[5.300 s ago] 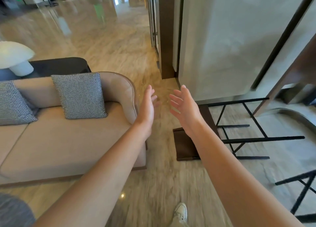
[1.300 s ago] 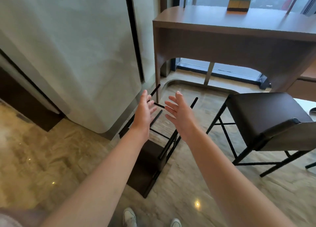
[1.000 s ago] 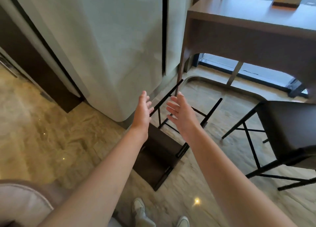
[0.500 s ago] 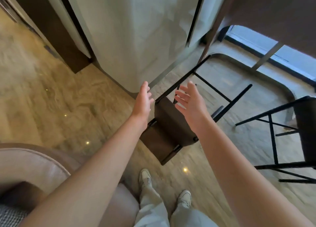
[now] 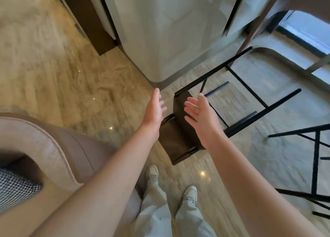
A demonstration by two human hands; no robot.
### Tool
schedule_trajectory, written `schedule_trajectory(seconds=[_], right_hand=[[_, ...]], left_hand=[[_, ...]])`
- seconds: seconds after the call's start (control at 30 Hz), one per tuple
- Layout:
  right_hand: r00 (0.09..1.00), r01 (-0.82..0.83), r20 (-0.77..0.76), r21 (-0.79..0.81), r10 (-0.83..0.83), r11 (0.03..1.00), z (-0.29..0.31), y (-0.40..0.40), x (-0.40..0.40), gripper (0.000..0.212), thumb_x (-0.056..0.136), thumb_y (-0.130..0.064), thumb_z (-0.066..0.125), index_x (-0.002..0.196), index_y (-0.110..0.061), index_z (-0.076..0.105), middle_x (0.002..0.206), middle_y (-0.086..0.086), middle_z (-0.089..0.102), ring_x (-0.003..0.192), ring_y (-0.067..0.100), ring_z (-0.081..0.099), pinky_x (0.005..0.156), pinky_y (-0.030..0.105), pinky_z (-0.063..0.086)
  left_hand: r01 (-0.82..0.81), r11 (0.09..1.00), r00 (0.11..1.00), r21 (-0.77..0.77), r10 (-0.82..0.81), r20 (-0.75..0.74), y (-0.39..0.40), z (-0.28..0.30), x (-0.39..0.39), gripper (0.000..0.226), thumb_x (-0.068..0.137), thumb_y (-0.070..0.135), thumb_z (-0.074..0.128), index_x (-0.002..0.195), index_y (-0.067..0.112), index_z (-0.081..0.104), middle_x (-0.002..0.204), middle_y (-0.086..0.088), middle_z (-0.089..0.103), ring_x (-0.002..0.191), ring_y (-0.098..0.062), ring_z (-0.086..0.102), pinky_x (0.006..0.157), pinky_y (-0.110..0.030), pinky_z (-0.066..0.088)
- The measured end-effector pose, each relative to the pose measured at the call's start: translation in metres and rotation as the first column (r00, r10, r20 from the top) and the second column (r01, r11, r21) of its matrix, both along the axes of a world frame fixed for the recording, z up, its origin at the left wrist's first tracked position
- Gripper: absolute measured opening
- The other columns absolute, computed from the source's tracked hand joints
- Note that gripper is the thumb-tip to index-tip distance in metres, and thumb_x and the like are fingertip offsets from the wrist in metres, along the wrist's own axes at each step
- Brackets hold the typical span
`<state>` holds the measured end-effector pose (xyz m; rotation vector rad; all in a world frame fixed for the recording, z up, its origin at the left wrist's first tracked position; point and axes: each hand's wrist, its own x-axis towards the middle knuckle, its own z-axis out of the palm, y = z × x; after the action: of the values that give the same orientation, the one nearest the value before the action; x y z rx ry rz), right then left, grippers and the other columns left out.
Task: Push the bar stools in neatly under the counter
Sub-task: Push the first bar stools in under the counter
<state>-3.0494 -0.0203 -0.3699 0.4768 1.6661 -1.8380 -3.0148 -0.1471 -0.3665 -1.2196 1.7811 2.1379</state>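
A bar stool (image 5: 180,135) with a dark brown seat and black metal legs lies tipped over on the marble floor, its legs pointing toward the counter (image 5: 301,0) at the top right. My left hand (image 5: 154,110) hovers above the floor just left of the seat, fingers straight. My right hand (image 5: 200,114) hovers over the seat's right side, palm facing left, fingers spread. Neither hand touches the stool. The black legs of a second stool (image 5: 315,158), standing upright, show at the right edge.
A grey wall panel (image 5: 167,31) stands just behind the fallen stool. A beige sofa arm (image 5: 44,147) with a checked cushion (image 5: 16,185) sits close at my left. My two feet in white shoes (image 5: 171,183) stand right before the seat.
I have walked from the sofa to the fallen stool. In the last second my view tilted down and both open hands came closer over the seat.
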Motion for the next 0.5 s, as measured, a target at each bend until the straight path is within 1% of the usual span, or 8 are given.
schedule_trajectory(seconds=[0.13, 0.3, 0.4, 0.5], right_hand=[[0.999, -0.033, 0.041, -0.018, 0.033, 0.999, -0.040, 0.002, 0.003, 0.049, 0.105, -0.047, 0.037, 0.138, -0.016, 0.055, 0.136, 0.002, 0.061, 0.125, 0.017, 0.056, 0.110, 0.039, 0.044], [0.994, 0.000, 0.113, -0.048, 0.006, 0.999, -0.084, -0.002, 0.009, 0.048, 0.106, -0.047, 0.036, 0.139, -0.016, 0.054, 0.137, 0.002, 0.060, 0.126, 0.018, 0.055, 0.108, 0.038, 0.044], [0.987, 0.065, 0.151, -0.050, -0.057, 0.997, -0.114, -0.005, 0.008, 0.046, 0.106, -0.044, 0.038, 0.138, -0.016, 0.055, 0.133, 0.001, 0.062, 0.123, 0.017, 0.057, 0.106, 0.037, 0.046], [0.980, 0.119, 0.166, -0.049, -0.109, 0.992, -0.149, -0.014, 0.009, 0.044, 0.105, -0.042, 0.040, 0.137, -0.015, 0.055, 0.130, 0.001, 0.064, 0.121, 0.017, 0.059, 0.103, 0.034, 0.048]], left_hand=[[-0.040, 0.999, 0.999, -0.032, 0.041, 0.023, 0.009, -0.029, 0.005, 0.063, 0.105, 0.057, 0.027, 0.157, 0.022, 0.035, 0.157, -0.004, 0.043, 0.137, -0.022, 0.050, 0.118, -0.046, 0.032], [-0.029, 0.998, 0.997, -0.053, 0.032, 0.065, 0.007, -0.067, 0.007, 0.062, 0.105, 0.058, 0.028, 0.155, 0.023, 0.037, 0.154, -0.004, 0.048, 0.133, -0.021, 0.053, 0.109, -0.039, 0.035], [-0.012, 0.999, 0.995, -0.051, 0.017, 0.099, 0.000, -0.093, 0.003, 0.062, 0.105, 0.058, 0.029, 0.154, 0.022, 0.040, 0.151, -0.005, 0.050, 0.133, -0.022, 0.053, 0.116, -0.046, 0.035], [0.011, 0.997, 0.992, -0.071, -0.002, 0.130, -0.012, -0.126, -0.001, 0.061, 0.105, 0.058, 0.029, 0.153, 0.022, 0.041, 0.150, -0.005, 0.051, 0.132, -0.023, 0.054, 0.117, -0.050, 0.035]])
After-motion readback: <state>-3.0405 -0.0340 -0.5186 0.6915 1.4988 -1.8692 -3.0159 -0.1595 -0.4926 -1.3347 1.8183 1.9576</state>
